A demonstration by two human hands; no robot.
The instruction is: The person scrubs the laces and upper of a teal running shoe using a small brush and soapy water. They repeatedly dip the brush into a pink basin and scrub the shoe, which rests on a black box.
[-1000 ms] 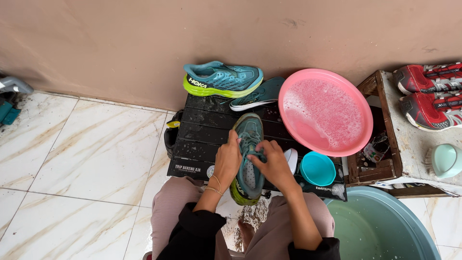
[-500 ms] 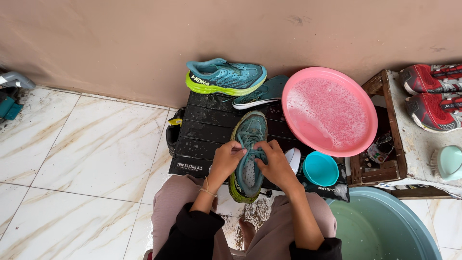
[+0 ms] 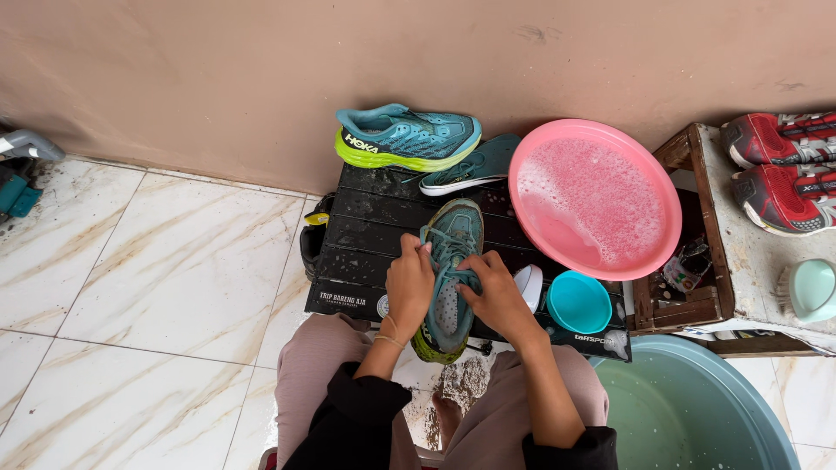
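A teal running shoe (image 3: 453,261) with a yellow-green sole lies toe-away on a low black slatted table (image 3: 361,231) in front of me. My left hand (image 3: 409,283) grips its left side by the laces. My right hand (image 3: 495,292) pinches the laces and tongue from the right. Its mate (image 3: 405,137) stands on its side against the wall. A loose teal insole (image 3: 475,165) lies beside that second shoe.
A pink basin (image 3: 596,196) of soapy water sits right of the shoe, with a small teal cup (image 3: 578,302) and a white object (image 3: 528,285) below it. A large teal tub (image 3: 688,409) stands at lower right. Red shoes (image 3: 784,165) and a brush (image 3: 808,292) rest on a ledge.
My left hand slid from flat over the shoe's middle up to the laces near the tongue. My right hand closed in on the laces. The shoe stayed put.
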